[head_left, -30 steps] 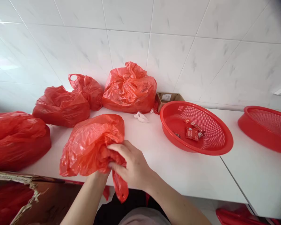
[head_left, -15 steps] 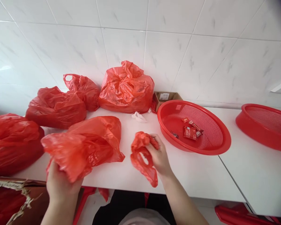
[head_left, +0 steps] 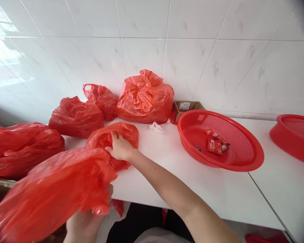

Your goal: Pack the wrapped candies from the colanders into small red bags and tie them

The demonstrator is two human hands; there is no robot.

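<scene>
Red polythene bags (head_left: 53, 192) occupied both hands, and the two hands stood apart. The left hand (head_left: 84, 224), nearer the body, sat low under the largest bag, a thin, glossy, billowing mass lifted off the counter. Its long axis ran from that hand out toward the lower left, and the fingers were lost in its folds, though the lifted film showed the hand had hold of it. The right hand (head_left: 120, 148) reached forward over a white counter (head_left: 205, 195), fingers spread on a crumpled bag (head_left: 124, 133) lying on the surface just beside the raised one; whether they gripped or only pressed could not be told. Beyond the right hand, plump, knotted bags (head_left: 145, 98) sat against a marbled white tile wall (head_left: 192, 60). A fat bag (head_left: 20, 150) lay left of the hands. Right of the right hand lay a scrap of white tissue (head_left: 156, 128), then a round red mesh basket (head_left: 233, 165) holding a few red sachets (head_left: 214, 146), with a cardboard box (head_left: 190, 106) behind it and a second red basket (head_left: 283, 138) further right.
</scene>
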